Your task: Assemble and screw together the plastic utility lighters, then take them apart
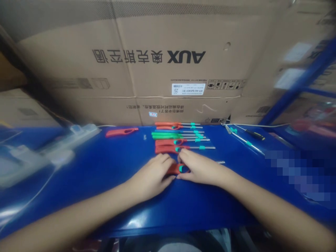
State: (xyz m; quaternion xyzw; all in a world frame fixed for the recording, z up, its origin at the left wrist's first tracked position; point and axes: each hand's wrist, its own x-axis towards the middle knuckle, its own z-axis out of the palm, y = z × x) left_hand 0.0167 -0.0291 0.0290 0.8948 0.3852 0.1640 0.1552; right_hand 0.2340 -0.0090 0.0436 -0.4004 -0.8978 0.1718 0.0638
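An orange-red long-nosed lighter (173, 169) with a teal trigger lies level on the blue tabletop between my hands. My left hand (156, 171) is closed round its handle end. With fingers bent, my right hand (197, 166) grips it near the trigger, and the metal tube's tip shows beyond that wrist. Just past my fingers lies a row of similar lighters: red ones (166, 149) nearest, green ones (166, 135) in the middle, orange ones (168, 125) farthest. Their metal tubes point right and carry teal pieces.
A red handle shell (121, 132) lies at the back left, beside a white power strip (78, 138) with cables. On the right are a loose metal tube (249, 143) with a teal piece and a screwdriver (255, 134). A cardboard wall (147, 80) borders the table's back.
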